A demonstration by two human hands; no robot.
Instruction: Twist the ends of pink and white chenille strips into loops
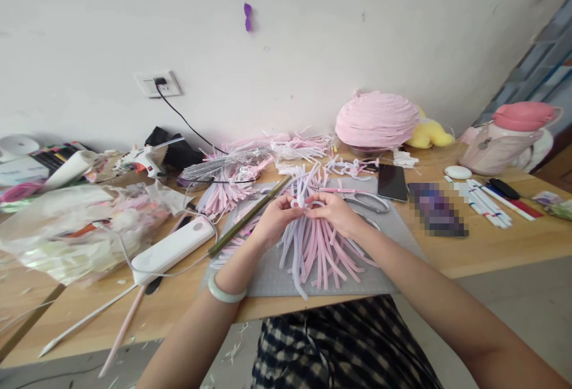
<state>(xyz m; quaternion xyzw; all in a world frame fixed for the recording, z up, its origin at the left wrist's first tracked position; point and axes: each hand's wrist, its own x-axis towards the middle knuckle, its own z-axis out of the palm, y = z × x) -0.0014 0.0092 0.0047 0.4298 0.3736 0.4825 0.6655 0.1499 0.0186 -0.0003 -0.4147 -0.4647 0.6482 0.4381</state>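
Observation:
Above the middle of the cutting mat (263,282), my left hand (280,217) and my right hand (334,211) meet fingertip to fingertip. Between them sits a small looped piece of white and pale lilac pipe cleaner (300,196), pinched from both sides. Just below, loose pink pipe cleaners (328,252) and lilac ones fan out over the mat toward me. Scissors (367,201) with grey handles lie beyond my right hand, partly covered. An olive-green stick (248,216) lies slanted past my left hand.
A white power bank-like device (174,249) with cables lies left, beside a plastic bag of scraps (89,228). A glue gun (149,161) stands behind. To the right are two phones (392,183), white markers (487,203) and a pink-lidded jug (504,139). A pink bundle (378,120) is at the wall.

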